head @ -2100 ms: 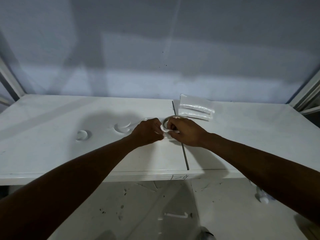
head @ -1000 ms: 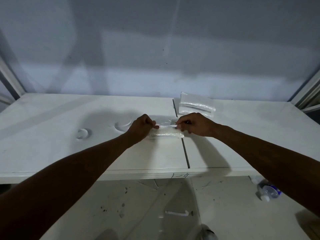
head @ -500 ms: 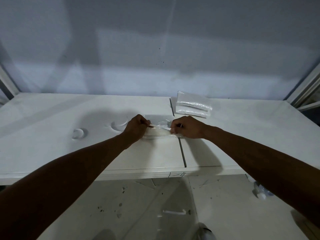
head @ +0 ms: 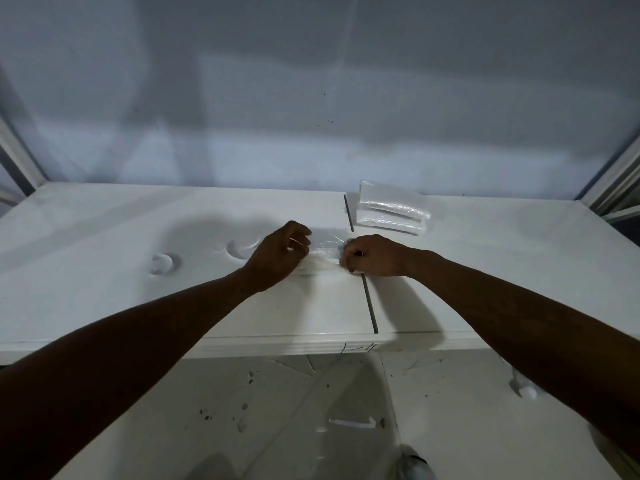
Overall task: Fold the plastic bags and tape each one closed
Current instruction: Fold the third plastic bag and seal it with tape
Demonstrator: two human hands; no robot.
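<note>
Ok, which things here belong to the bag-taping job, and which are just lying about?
In the job:
plastic bag, pinched at either end by the left hand and the right hand
stack of folded bags, on the table beyond the right hand

Lying about:
bottle on the floor, partly under the right forearm
white curved piece on the floor

bag (head: pixel 325 251): clear glossy crinkled plastic | table (head: pixel 104 233): smooth white, faint sheen | wall (head: pixel 311 98): matt
</note>
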